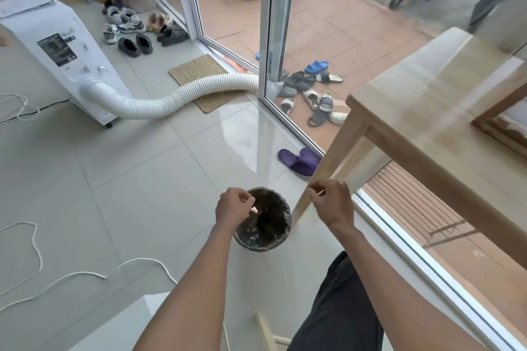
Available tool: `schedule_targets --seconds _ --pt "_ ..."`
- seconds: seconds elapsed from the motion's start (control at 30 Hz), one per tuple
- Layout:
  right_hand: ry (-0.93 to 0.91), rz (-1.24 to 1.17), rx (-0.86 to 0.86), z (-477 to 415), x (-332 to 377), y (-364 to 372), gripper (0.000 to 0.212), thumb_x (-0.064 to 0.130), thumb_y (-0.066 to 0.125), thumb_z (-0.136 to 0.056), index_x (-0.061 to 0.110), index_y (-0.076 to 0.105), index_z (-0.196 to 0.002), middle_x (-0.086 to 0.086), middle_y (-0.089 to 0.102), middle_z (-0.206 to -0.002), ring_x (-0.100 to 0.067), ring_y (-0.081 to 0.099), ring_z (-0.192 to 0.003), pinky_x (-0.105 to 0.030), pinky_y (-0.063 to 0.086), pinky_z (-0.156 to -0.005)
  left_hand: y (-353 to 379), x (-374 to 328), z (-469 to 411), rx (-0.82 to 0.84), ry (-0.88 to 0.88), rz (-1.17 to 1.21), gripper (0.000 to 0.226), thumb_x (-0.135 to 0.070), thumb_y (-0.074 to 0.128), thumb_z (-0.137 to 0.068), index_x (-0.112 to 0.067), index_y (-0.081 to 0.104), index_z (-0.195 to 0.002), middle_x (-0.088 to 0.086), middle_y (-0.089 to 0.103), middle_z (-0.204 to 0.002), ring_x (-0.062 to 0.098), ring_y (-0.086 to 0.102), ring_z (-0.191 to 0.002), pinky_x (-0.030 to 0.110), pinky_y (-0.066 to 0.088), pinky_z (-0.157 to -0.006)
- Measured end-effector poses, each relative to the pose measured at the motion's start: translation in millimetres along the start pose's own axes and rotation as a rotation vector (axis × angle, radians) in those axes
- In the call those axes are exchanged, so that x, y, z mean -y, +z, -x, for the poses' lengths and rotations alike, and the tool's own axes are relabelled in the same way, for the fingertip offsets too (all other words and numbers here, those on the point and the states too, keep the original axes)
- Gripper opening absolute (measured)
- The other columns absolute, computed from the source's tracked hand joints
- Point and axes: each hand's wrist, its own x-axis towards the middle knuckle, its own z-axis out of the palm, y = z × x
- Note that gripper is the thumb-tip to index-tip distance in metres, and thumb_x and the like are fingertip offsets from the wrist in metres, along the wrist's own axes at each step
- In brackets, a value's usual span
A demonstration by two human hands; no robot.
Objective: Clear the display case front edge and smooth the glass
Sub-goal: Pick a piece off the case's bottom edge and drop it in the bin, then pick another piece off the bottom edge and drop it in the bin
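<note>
A small round bin (263,236) lined with a black bag stands on the tiled floor beside a wooden table leg (325,179). My left hand (232,206) hovers over the bin's left rim, fingers pinched, and a small pale scrap (253,210) sits just below the fingertips above the bin. My right hand (332,202) is to the right of the bin in front of the table leg, fingers pinched on a thin pale sliver (320,193). No display case is recognisable; a light wooden table top (427,100) with a glossy surface fills the right side.
A white portable air conditioner (57,51) with a ribbed hose (171,97) runs to the glass door (268,25). Purple slippers (299,161) lie near the table leg. White rope (37,253) trails on the floor at left. Several shoes lie by the doormat (199,71) and outside.
</note>
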Motion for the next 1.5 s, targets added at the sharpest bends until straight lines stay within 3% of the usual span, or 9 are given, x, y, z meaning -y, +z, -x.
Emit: schedule_targets --seconds 0.17,0.37,0.53,0.7,0.93,1.13,1.23,1.33,1.5 --pt "0.02 0.058 0.104 3 1 29 0.011 0.017 0.066 -0.088 0.017 0.076 -0.086 -0.001 0.075 -0.085 -0.022 0.068 -0.081 -0.034 0.054 -0.068 -6 22 7 0.001 -0.007 -0.011 0.015 -0.025 0.064 -0.087 -0.026 0.068 -0.073 -0.003 0.073 -0.071 0.02 0.072 -0.065 0.039 0.062 -0.069" --pt "-0.019 0.054 0.199 -19 30 46 0.012 0.021 0.066 -0.089 0.024 0.075 -0.097 0.002 0.074 -0.098 -0.019 0.068 -0.092 -0.029 0.048 -0.073 -30 28 14 -0.042 0.006 -0.094 0.014 -0.029 0.061 -0.091 -0.022 0.073 -0.088 -0.001 0.075 -0.086 0.021 0.07 -0.077 0.027 0.046 -0.066" --pt "-0.004 0.145 0.207 -24 38 43 0.02 0.017 0.057 -0.093 0.02 0.074 -0.104 -0.003 0.076 -0.107 -0.026 0.067 -0.105 -0.037 0.055 -0.085 -45 27 21 -0.061 0.033 -0.122 0.015 -0.028 0.06 -0.091 -0.021 0.074 -0.092 0.0 0.075 -0.09 0.023 0.069 -0.081 0.029 0.049 -0.069" --pt "-0.031 0.147 0.184 -17 46 29 0.021 0.02 0.054 -0.095 0.016 0.073 -0.105 -0.007 0.075 -0.106 -0.029 0.068 -0.103 -0.037 0.054 -0.08 -55 20 29 -0.07 0.079 -0.192 0.017 -0.027 0.059 -0.092 -0.019 0.074 -0.095 0.001 0.075 -0.095 0.026 0.067 -0.089 0.031 0.051 -0.075" --pt "-0.154 0.159 0.075 1 70 -12 0.027 0.024 0.05 -0.099 0.013 0.066 -0.117 -0.007 0.072 -0.109 -0.029 0.066 -0.103 -0.037 0.049 -0.076 -88 -5 38 -0.166 0.227 -0.27 0.019 -0.03 0.057 -0.094 -0.019 0.071 -0.103 0.001 0.074 -0.104 0.024 0.067 -0.099 0.036 0.052 -0.08" --pt "-0.364 0.17 -0.179 19 116 -78 0.037 0.028 0.047 -0.102 0.013 0.055 -0.135 -0.014 0.066 -0.129 -0.035 0.058 -0.123 -0.048 0.052 -0.091 -128 -48 59 -0.265 0.472 -0.383 0.043 -0.04 0.062 -0.091 -0.016 0.062 -0.127 0.011 0.067 -0.124 0.031 0.056 -0.12 0.043 0.041 -0.101" --pt "-0.385 0.245 -0.264 26 131 -119 0.044 0.032 0.044 -0.103 0.011 0.048 -0.142 -0.016 0.057 -0.143 -0.035 0.05 -0.134 -0.049 0.045 -0.105 -153 -72 74 -0.346 0.578 -0.392 0.055 -0.045 0.063 -0.089 -0.013 0.058 -0.134 0.011 0.062 -0.135 0.03 0.052 -0.129 0.045 0.037 -0.109" --pt "-0.34 0.343 -0.301 35 127 -151 0.058 0.044 0.034 -0.105 0.012 0.034 -0.153 -0.018 0.038 -0.159 -0.034 0.032 -0.149 -0.046 0.025 -0.122 -163 -101 90 -0.373 0.667 -0.437 0.067 -0.054 0.055 -0.09 -0.013 0.047 -0.143 0.014 0.051 -0.146 0.031 0.041 -0.138 0.048 0.029 -0.116" --pt "-0.219 0.391 -0.31 62 101 -198 0.072 0.059 0.023 -0.102 0.019 0.011 -0.161 -0.014 0.01 -0.17 -0.029 0.002 -0.158 -0.046 0.0 -0.127 -142 -158 121 -0.308 0.778 -0.425 0.075 -0.061 0.04 -0.095 -0.019 0.022 -0.156 0.011 0.021 -0.164 0.029 0.016 -0.152 0.049 0.012 -0.122"
